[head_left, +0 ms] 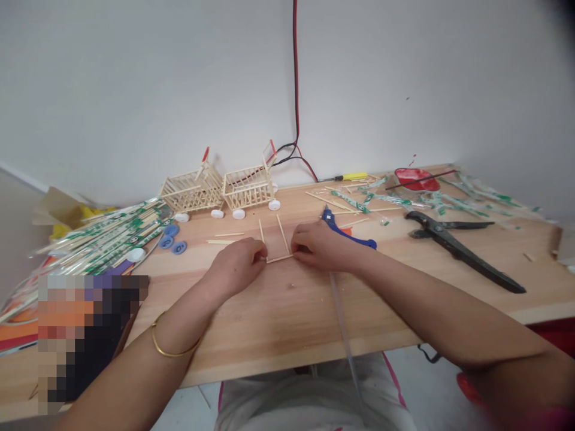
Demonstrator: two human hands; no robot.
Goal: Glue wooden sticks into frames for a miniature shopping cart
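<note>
Two hands meet in the middle of the wooden surface (278,308). The left hand (240,260) has its fingers pressed together and pinches the left corner of a little stick frame (279,258). The right hand (317,245) pinches the right corner the same way. The stick frame lies flat on the surface between them. It has one short stick across the near side and two thin sticks that point away from the person, like a box with one side open. I think it is very light and stiff, but it looks easy to snap. The corners may come apart if someone pulls on them. The best place to hold it seems to be at the corners, softly, right where the fingers are. Just behind the right hand lies a blue glue gun (348,234). Farther right lie big black cutters (462,252). Behind the frame stand two small stick carts (249,187) with white wheels. To the left are blue caps (172,236) and a pile of stick packets (112,236).
</note>
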